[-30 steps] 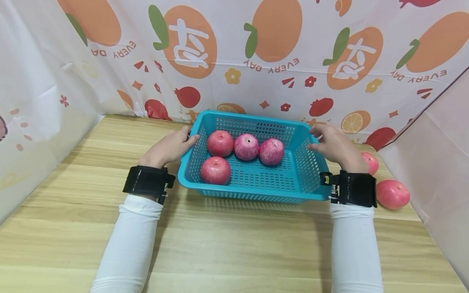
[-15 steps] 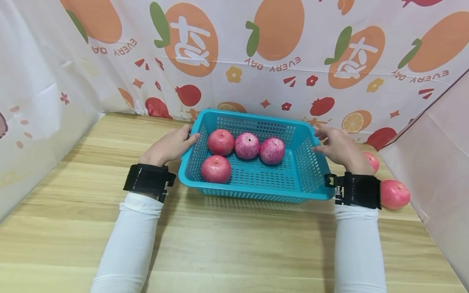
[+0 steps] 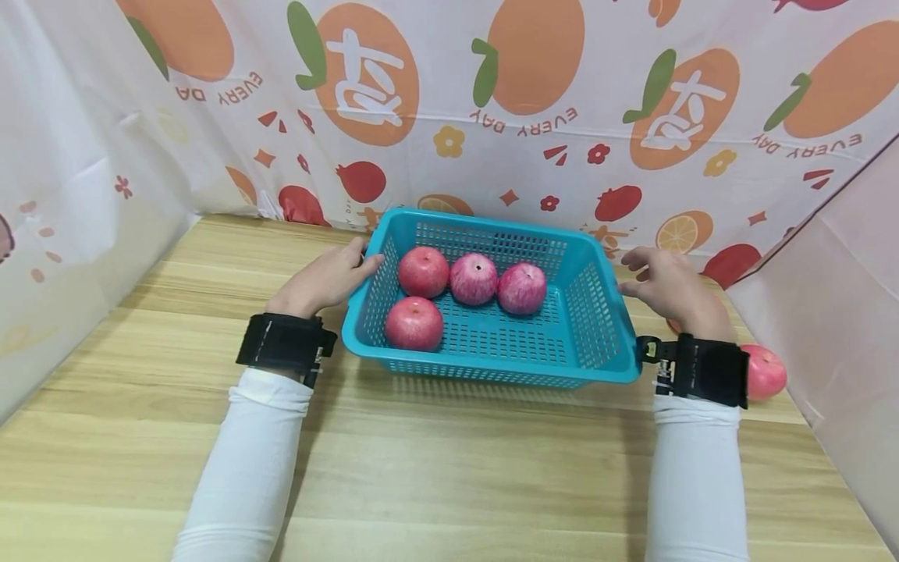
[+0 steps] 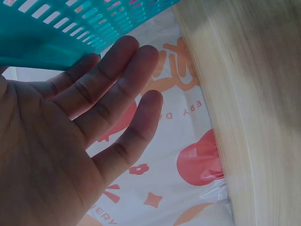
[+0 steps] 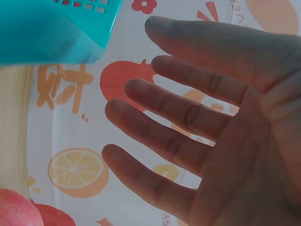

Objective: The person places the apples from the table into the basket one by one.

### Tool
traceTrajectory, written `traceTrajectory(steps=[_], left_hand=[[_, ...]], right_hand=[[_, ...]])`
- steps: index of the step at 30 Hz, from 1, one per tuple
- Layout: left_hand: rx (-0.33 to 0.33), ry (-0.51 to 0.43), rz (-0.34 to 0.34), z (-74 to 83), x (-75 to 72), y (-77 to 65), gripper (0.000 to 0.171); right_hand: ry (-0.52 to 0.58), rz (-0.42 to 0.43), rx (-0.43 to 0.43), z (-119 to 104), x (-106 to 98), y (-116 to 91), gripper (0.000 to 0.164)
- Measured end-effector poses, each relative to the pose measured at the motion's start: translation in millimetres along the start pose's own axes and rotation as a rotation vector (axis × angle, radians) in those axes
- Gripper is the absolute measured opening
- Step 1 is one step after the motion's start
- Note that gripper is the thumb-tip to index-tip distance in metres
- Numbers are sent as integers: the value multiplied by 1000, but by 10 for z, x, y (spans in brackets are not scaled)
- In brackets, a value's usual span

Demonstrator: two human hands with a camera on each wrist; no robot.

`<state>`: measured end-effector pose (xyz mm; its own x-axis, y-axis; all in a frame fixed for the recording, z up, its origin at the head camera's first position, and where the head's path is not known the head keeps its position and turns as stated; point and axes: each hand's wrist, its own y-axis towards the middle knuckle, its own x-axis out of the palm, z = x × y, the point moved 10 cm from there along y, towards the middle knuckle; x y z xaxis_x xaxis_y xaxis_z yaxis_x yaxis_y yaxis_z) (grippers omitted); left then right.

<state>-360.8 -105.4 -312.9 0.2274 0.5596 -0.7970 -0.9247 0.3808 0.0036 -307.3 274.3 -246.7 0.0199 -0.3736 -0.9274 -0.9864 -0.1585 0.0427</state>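
A blue plastic basket sits on the wooden table. Two red apples lie toward its left end, and two pink-streaked apples continue the back row rightward. My left hand is at the left rim, thumb over the edge; in the left wrist view its fingers extend loosely outside the basket wall. Just off the right rim, my right hand holds nothing. The right wrist view shows its fingers spread and slightly bent, apart from the basket.
On the table to the right lies another red apple, partly covered by the wrist strap. One more apple is mostly hidden behind the right hand. A white fruit-print curtain hangs directly behind the basket.
My right hand has drawn away from the basket's right rim, moving rightward and covering more of the apples there. The left hand and the basket stay about where they were.
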Motion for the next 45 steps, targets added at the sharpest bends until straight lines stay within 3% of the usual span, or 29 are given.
traceTrajectory(steps=[14,45], left_hand=[[-7,-9,-5,3,0,-4,48],[-4,-12,-12,20,-3,5,47]], right_hand=[[-53,0,13,194,-43,-72,40],[-28,5,112,753,-133,-353,45]])
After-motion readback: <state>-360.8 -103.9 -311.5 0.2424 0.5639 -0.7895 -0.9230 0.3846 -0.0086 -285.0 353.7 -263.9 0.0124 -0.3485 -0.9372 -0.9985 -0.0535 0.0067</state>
